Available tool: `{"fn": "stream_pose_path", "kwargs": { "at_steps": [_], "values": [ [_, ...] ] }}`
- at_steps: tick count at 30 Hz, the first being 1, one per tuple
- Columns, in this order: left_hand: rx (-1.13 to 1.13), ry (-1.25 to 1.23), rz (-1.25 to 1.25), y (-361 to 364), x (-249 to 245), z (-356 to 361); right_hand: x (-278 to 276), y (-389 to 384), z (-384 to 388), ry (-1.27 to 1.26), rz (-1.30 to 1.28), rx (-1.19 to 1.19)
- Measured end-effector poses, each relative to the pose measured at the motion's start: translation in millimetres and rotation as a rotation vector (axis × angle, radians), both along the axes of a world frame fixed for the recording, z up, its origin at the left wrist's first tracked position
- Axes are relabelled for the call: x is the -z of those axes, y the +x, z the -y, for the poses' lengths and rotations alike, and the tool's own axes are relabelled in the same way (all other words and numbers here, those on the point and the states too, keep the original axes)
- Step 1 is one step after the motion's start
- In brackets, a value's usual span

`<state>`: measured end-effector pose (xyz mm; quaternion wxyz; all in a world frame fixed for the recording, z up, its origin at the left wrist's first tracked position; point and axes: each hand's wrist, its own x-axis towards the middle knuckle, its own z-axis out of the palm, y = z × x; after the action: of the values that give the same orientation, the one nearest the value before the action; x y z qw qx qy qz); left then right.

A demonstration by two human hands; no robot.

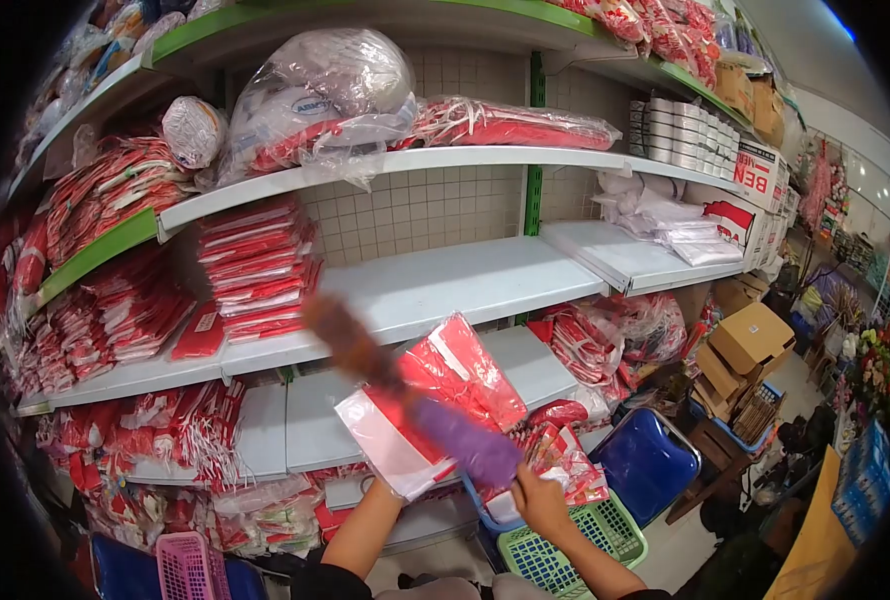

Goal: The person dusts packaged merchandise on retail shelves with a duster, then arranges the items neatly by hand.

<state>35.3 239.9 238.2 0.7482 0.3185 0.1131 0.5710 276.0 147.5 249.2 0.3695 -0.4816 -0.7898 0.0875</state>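
My right hand (pixel 540 500) is closed round the end of a long duster (pixel 415 400), purple near the hand and brown at its blurred far end. The duster crosses over a red and white item in clear plastic (pixel 465 370). Below that packet my left hand (pixel 393 492) is at its lower edge, with its fingers hidden behind the plastic. Behind the packet is a pale shelf board (pixel 455 285), with a stack of red and white packets (pixel 260 270) on its left part.
Bagged goods (pixel 315 100) lie on the shelf above. White packets (pixel 680 225) and boxes (pixel 755 205) are at the right. Low down are a green basket (pixel 620 530), a blue chair (pixel 650 465), a pink basket (pixel 190 570) and an open carton (pixel 750 340).
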Motion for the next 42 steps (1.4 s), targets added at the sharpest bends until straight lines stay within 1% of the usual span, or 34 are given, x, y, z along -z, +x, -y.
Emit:
{"fn": "stream_pose_path", "kwargs": {
  "at_steps": [1,4,5,8,11,14,15,18,19,22,24,26,28,30,32,35,38,41,42],
  "values": [
    [0.003,-0.005,0.003,0.1,3.2,1.9,-7.4,-1.0,-3.9,0.007,-0.059,0.086],
    [0.001,-0.013,0.009,-1.7,7.2,5.4,-18.2,-4.6,-16.8,-0.098,-0.383,0.141],
    [-0.003,-0.015,0.009,-2.2,7.7,6.6,-14.3,-4.0,-18.6,-0.059,-0.321,0.152],
    [-0.009,-0.019,0.018,-5.2,6.6,7.3,-3.8,6.6,-20.0,-0.027,-0.176,-0.023],
    [-0.019,-0.016,0.021,-7.8,3.7,6.6,4.5,8.9,-17.9,-0.064,-0.225,0.048],
    [-0.028,-0.014,0.033,-9.6,1.9,4.9,12.5,-2.9,-9.4,-0.156,-0.303,0.058],
    [-0.034,-0.015,0.032,-9.9,0.9,4.0,26.7,-0.8,-12.7,-0.123,-0.207,0.003],
    [-0.049,-0.004,0.032,-12.7,-4.6,0.6,18.8,1.7,-12.7,-0.053,-0.046,-0.118],
    [-0.055,-0.002,0.031,-13.8,-4.4,1.1,10.8,2.7,-13.5,-0.063,-0.043,-0.091],
    [-0.063,-0.01,0.039,-20.0,-4.6,4.3,6.6,3.9,-45.6,0.034,-0.212,-0.008],
    [-0.069,-0.009,0.045,-22.9,-5.0,6.0,-8.5,0.0,-72.5,-0.034,-0.394,0.067],
    [-0.078,-0.01,0.048,-26.0,-3.9,7.0,-38.2,-3.4,-100.8,-0.009,-0.34,0.088],
    [-0.088,-0.012,0.05,-28.1,-5.1,8.1,-55.7,-10.5,-135.6,0.119,-0.323,0.065],
    [-0.094,-0.009,0.049,-28.9,-6.5,8.0,-64.8,-16.7,-180.0,0.326,-0.25,-0.061],
    [-0.097,-0.012,0.051,-29.8,-6.5,8.8,-82.1,-29.3,-210.4,0.241,-0.159,-0.014],
    [-0.106,-0.012,0.05,-32.3,-7.0,9.5,-107.2,-51.7,-230.4,-0.067,0.063,0.084],
    [-0.117,-0.011,0.055,-36.2,-8.2,12.2,-123.3,-64.6,-225.5,-0.125,0.185,0.16],
    [-0.129,-0.011,0.062,-39.6,-10.6,13.0,-129.6,-70.4,-193.9,0.191,0.049,0.195],
    [-0.13,-0.008,0.062,-40.5,-11.9,12.3,-128.5,-70.9,-182.3,0.288,0.016,0.099]
  ]
}}
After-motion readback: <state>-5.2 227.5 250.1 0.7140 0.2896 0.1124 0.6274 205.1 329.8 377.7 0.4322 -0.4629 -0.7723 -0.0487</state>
